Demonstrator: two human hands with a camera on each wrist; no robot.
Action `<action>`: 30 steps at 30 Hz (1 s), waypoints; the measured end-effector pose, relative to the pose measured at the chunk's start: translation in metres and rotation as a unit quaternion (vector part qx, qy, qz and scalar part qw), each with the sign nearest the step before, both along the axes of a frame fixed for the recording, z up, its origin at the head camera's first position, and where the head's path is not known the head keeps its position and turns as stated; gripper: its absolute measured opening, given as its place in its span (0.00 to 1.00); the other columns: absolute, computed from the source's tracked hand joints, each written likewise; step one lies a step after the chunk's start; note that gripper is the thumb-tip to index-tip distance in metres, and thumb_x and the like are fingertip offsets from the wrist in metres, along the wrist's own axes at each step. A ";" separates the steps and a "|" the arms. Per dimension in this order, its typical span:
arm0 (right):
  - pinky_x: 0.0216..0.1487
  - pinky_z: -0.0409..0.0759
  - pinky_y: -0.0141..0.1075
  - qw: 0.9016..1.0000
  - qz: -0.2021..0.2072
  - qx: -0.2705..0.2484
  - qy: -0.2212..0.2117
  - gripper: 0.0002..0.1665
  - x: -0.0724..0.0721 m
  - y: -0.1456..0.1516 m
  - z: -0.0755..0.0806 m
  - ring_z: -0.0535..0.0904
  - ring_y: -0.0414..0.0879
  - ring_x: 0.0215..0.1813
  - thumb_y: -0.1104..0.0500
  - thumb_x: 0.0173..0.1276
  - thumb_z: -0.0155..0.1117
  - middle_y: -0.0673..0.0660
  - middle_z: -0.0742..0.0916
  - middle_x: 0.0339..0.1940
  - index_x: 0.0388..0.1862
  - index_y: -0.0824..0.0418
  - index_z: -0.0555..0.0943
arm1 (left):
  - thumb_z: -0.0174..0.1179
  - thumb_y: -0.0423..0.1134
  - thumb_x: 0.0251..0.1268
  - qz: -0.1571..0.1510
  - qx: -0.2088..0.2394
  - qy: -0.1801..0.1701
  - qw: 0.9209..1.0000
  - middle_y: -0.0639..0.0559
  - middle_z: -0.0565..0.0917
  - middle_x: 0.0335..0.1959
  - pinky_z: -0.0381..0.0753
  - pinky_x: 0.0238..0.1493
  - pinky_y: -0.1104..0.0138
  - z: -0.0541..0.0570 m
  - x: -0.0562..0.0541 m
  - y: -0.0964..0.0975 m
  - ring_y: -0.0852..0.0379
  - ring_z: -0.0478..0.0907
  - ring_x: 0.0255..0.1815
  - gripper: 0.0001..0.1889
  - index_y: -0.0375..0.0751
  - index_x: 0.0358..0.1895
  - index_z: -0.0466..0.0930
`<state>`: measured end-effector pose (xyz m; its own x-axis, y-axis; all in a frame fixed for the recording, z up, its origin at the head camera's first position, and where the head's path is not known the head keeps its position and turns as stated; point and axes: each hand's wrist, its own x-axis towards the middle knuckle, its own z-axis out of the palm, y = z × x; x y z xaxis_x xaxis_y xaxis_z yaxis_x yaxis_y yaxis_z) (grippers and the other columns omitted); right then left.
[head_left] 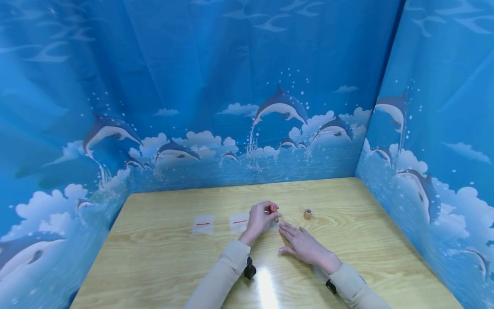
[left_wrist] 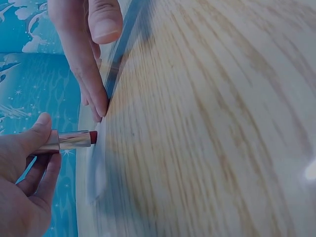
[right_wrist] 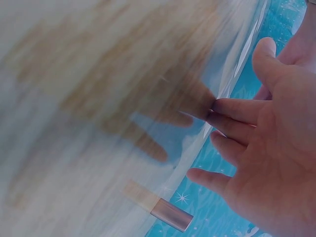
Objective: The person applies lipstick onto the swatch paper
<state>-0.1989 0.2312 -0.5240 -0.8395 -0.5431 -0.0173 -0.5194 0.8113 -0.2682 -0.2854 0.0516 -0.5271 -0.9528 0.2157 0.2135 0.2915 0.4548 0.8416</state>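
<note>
My left hand [head_left: 259,219] pinches a lipstick [left_wrist: 74,140] between thumb and fingers, its base upward in the head view. In the left wrist view the red tip points at a thin white sheet [left_wrist: 95,177] on the table, right at its surface. The left hand mostly hides this sheet in the head view. My right hand [head_left: 302,245] lies low over the table just to the right, fingers extended, its fingertips at the sheet's edge. Beyond the right hand stands the lipstick's cap [head_left: 307,214], copper-coloured in the right wrist view.
Two more white sheets, one further left [head_left: 202,231] and one nearer the left hand [head_left: 236,228], lie in a row, each with a short red line. The wooden table [head_left: 162,266] ends at a blue dolphin-print curtain [head_left: 216,171] at the back and sides.
</note>
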 end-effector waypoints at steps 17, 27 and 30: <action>0.73 0.60 0.68 1.000 -0.004 0.000 -0.006 0.44 0.001 -0.001 0.002 0.60 0.65 0.78 0.40 0.75 0.58 0.68 0.67 0.77 0.75 0.70 0.65 | 0.74 0.37 0.59 0.003 -0.005 -0.023 1.000 0.59 0.85 0.32 0.84 0.39 0.74 0.003 0.000 -0.007 0.65 0.82 0.37 0.08 0.45 0.41 0.88; 0.74 0.59 0.68 1.000 -0.008 0.000 -0.007 0.45 0.001 0.000 0.000 0.61 0.65 0.78 0.39 0.75 0.58 0.68 0.67 0.78 0.76 0.69 0.64 | 0.73 0.39 0.60 0.007 -0.015 -0.030 0.999 0.59 0.85 0.33 0.84 0.39 0.74 0.005 0.001 -0.011 0.66 0.81 0.37 0.09 0.46 0.42 0.88; 0.74 0.59 0.68 1.000 -0.008 -0.001 -0.009 0.44 0.001 0.000 0.000 0.60 0.64 0.78 0.39 0.75 0.58 0.68 0.67 0.78 0.76 0.69 0.64 | 0.73 0.39 0.59 0.006 -0.014 -0.027 1.000 0.58 0.85 0.33 0.84 0.40 0.74 0.004 0.001 -0.012 0.65 0.82 0.38 0.09 0.45 0.42 0.88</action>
<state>-0.1983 0.2307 -0.5238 -0.8473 -0.5301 -0.0315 -0.5019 0.8188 -0.2788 -0.2847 0.0398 -0.5233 -0.9654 0.2088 0.1563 0.2406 0.4817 0.8426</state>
